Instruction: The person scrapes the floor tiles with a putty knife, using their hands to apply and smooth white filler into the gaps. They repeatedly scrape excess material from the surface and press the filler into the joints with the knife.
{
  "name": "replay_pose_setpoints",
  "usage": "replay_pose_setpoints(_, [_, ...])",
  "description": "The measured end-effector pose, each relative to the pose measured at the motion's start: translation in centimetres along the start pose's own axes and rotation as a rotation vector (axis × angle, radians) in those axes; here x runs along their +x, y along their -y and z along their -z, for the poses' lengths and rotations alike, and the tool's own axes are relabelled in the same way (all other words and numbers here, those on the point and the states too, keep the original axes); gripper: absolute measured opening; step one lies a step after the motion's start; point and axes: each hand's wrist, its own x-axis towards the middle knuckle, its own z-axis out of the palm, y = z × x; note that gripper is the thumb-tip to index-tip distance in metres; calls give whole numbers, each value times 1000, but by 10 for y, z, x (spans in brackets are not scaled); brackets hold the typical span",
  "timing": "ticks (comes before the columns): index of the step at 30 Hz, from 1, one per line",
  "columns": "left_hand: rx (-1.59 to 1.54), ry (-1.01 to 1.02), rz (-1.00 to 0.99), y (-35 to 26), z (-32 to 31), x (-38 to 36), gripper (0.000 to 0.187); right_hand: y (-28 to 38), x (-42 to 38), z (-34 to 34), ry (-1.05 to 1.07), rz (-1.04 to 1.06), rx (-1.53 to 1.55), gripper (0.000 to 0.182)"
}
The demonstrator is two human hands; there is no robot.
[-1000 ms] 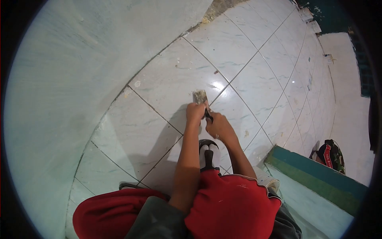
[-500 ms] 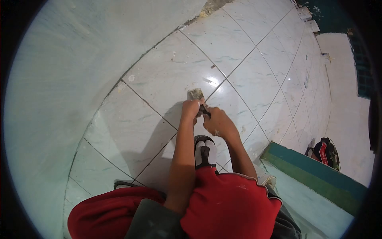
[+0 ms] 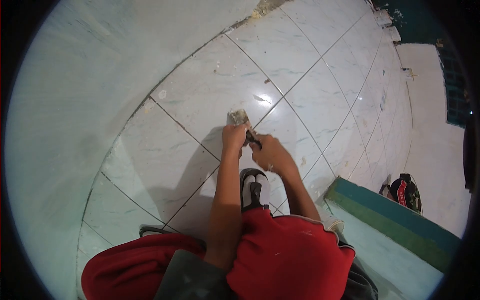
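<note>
- White tiled floor all around our left hand and right hand, with a pale wall running along off to their left.
- Compared with half a second ago, both hands and the scraper have slid a touch left, away from the tile corner. The brown fleck past them hasn't budged.
- We've got the left hand closed round the scraper near its blade and the right gripping the black handle end. Blade pokes out just beyond the left, pretty gunky; can't tell if its edge touches the tile.
- Containers: what looks like a black-and-red bag, well off to the right of our hands, beyond a green-and-teal ledge. Can't make out what's in it.
- Sandal just on our side of the hands.
</note>
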Motion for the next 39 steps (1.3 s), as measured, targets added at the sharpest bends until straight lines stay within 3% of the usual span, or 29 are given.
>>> replay_pose_setpoints(2, [-148,-6,53,0,3,2,27,-2,6,-7,-94,118,22,26])
replay_pose_setpoints(4, [-136,-17,47,-5,4,14,29,21,13,13,114,-147,94,26])
replay_pose_setpoints(6, [-230,9,1,-4,5,10,30,22,8,11,53,-147,124,26])
replay_pose_setpoints(8, [-61,13,106,-2,4,-11,27,-5,-6,-10,-24,60,-6,26])
replay_pose_setpoints(9, [-120,38,102,14,-1,-2,26,-20,-7,-26,-208,195,-2,25])
replay_pose_setpoints(10, [-127,30,104,10,-1,-1,26,-16,-3,-20,-201,203,-4,25])
replay_pose_setpoints(13, [-144,21,52,4,-6,13,30,16,5,17,122,-243,193,23])
replay_pose_setpoints(14, [-141,35,57,13,-8,12,30,12,0,13,116,-258,192,23])
replay_pose_setpoints(16, [-63,63,16,6,-4,3,30,-1,-3,4,45,-78,126,24])
replay_pose_setpoints(18, [-213,26,35,-1,-3,-6,29,1,-4,-9,-144,117,9,26])
replay_pose_setpoints(20, [-158,28,69,1,-2,6,27,10,6,9,123,-231,140,27])
replay_pose_setpoints(23, [-253,47,50,14,-8,11,22,16,5,16,112,-237,179,29])
replay_pose_setpoints(24, [-305,58,13,14,-9,13,23,0,1,1,107,-227,182,29])
replay_pose_setpoints(26, [-221,30,77,14,-7,-2,23,-29,-3,-28,-202,189,5,30])
replay_pose_setpoints(27, [-217,11,48,9,-6,-3,22,-15,-6,-19,-118,40,36,26])
replay_pose_setpoints(28, [-210,-4,25,6,-5,-5,22,-3,-5,-7,-109,43,36,26])
replay_pose_setpoints(30, [-247,20,2,-4,-6,11,22,14,10,17,135,-290,173,25])
replay_pose_setpoints(32, [-296,50,-27,-5,-8,9,22,16,9,18,127,-295,156,26])
replay_pose_setpoints(33, [-177,44,9,-4,-5,1,26,13,1,12,79,-242,136,26])
replay_pose_setpoints(34, [-60,31,44,-3,-2,-6,30,8,-5,4,34,-183,115,26])
replay_pose_setpoints(35, [-104,-1,30,19,-7,4,30,-6,-8,-12,-95,2,61,26])
replay_pose_setpoints(36, [-113,-13,23,15,-8,10,30,-2,-6,-10,16,-144,102,25])
replay_pose_setpoints(39, [-151,-25,-10,-1,-11,17,25,8,18,12,69,-234,134,27])
